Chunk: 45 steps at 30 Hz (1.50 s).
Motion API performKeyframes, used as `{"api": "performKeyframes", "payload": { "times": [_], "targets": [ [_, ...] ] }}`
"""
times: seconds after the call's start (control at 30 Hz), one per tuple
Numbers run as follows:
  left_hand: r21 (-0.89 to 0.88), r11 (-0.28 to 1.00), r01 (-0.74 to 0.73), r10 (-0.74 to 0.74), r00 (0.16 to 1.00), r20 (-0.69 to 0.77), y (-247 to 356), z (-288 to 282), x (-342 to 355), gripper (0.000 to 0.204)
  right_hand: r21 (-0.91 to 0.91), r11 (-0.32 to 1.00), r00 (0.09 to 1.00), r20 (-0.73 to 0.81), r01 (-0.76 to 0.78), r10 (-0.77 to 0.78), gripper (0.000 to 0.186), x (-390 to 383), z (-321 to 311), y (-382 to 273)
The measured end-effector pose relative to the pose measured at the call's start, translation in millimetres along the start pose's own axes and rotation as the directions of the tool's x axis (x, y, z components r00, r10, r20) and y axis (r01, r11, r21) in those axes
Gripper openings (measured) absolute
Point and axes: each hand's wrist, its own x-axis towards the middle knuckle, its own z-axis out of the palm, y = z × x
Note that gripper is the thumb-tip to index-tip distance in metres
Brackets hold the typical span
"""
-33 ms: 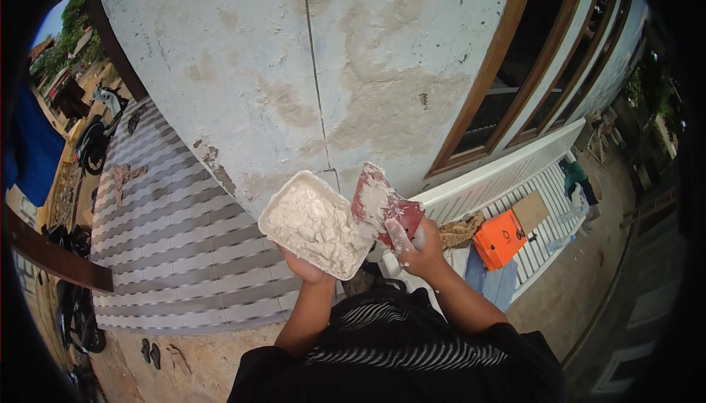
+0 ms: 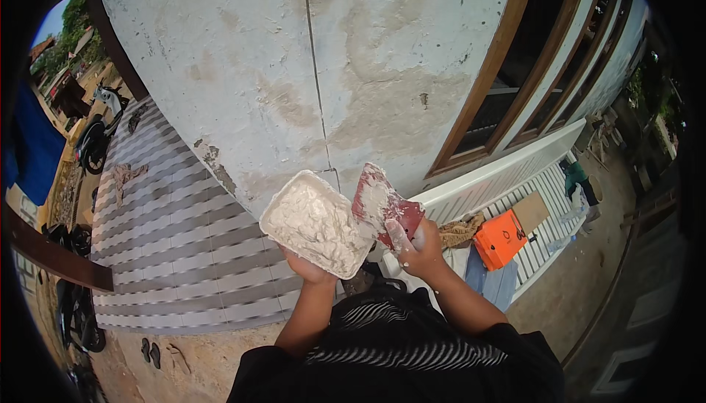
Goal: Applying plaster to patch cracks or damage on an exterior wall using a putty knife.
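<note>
My left hand (image 2: 307, 268) supports a rectangular tub (image 2: 279, 197) from below, its fingers mostly hidden under it. Lumpy off-white putty (image 2: 315, 225) fills the tub, and its rim is smeared. Just to the right, my right hand (image 2: 422, 251) grips a red putty spreader (image 2: 403, 213), with the thumb lying along its face. Off-white paste coats much of the spreader's blade and some of my thumb. The blade's lower left edge is close to the tub's right side; whether they touch I cannot tell. Ahead stands a pale wall (image 2: 390, 101) with beige patches and a dark vertical line.
Wood-framed windows (image 2: 507, 72) are set in the wall at right. Below them a white slatted bench (image 2: 540, 248) bears an orange bag (image 2: 500, 240), a board (image 2: 530, 212) and cloths. Striped floor tiles (image 2: 191, 256) lie at left, with sandals (image 2: 151, 353) nearby and motorbikes (image 2: 92, 142) beyond.
</note>
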Motion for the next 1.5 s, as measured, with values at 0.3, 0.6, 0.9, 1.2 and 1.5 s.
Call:
{"api": "performKeyframes", "payload": {
  "times": [0.3, 0.6, 0.9, 1.2, 1.5],
  "targets": [
    [-0.102, 0.995, -0.021, 0.027, 0.998, 0.057, -5.2, -3.5, -2.5, 0.075, 0.047, 0.993, 0.992, -0.055, -0.110, 0.113, 0.018, -4.6, 7.8, -0.1],
    [-0.137, 0.989, -0.063, 0.072, 0.995, 0.066, -4.7, -9.2, -8.3, 0.072, 0.135, 0.983, 0.989, -0.073, -0.121, 0.132, 0.019, -11.6, 4.9, 4.7],
    [-0.108, 0.994, 0.009, 0.010, 0.984, 0.177, 0.2, -5.2, -11.0, 0.070, 0.004, 1.000, 1.000, -0.002, 0.007, -0.007, 0.020, 14.2, -14.1, -26.6],
    [0.078, 0.993, -0.086, 0.086, 0.996, 0.007, -6.5, -1.3, -13.5, 0.074, 0.084, 0.989, 0.992, 0.013, -0.123, 0.122, 0.021, 3.3, 8.1, -9.7],
    [0.054, 0.992, -0.117, 0.115, 0.993, 0.032, -11.7, -12.2, -13.3, 0.073, 0.409, 0.864, 0.952, 0.039, -0.294, 0.305, 0.027, -12.0, 30.1, 4.3]
  ]
}}
